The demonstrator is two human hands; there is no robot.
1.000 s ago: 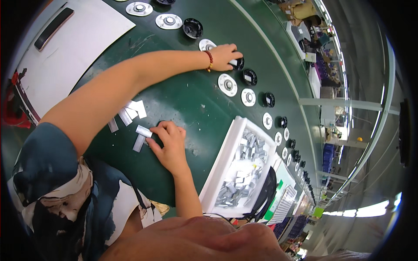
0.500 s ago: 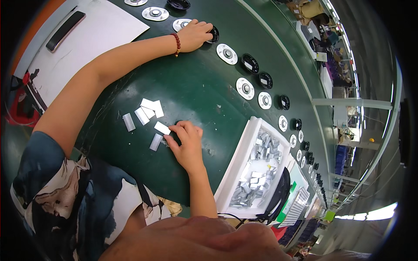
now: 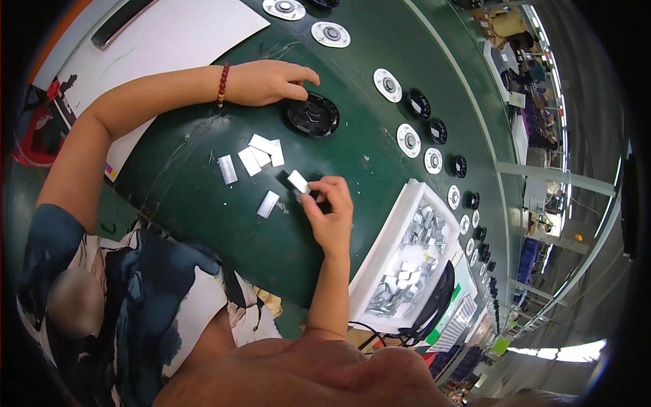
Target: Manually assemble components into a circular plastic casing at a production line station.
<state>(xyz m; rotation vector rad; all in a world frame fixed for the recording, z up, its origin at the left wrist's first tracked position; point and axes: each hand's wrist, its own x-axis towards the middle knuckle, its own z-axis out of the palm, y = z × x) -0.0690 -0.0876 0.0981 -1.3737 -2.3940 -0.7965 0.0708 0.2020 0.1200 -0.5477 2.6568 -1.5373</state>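
My left hand (image 3: 268,83), with a red bead bracelet on the wrist, is over the green table. Its thumb is at the upper left edge of a black oval part (image 3: 313,115), and the fingers stretch out above it, apart from the thumb. Between the thumb and fingers of my right hand (image 3: 331,216) is a small silver rectangular plate (image 3: 298,182), held slightly above the tabletop. A loose silver plate (image 3: 268,204) lies just left of that hand. Several more silver plates (image 3: 249,162) lie farther left, some overlapping.
A white bin (image 3: 369,278) of silver pieces stands right of my right hand. White oval parts (image 3: 388,85) and black round parts (image 3: 418,104) line the far side. At the upper left, a dark phone-shaped object (image 3: 122,24) rests on a white sheet (image 3: 196,34).
My left hand has brought the black part from the far row toward me, and its fingers have spread. The right hand has raised its silver plate. The whole view has shifted.
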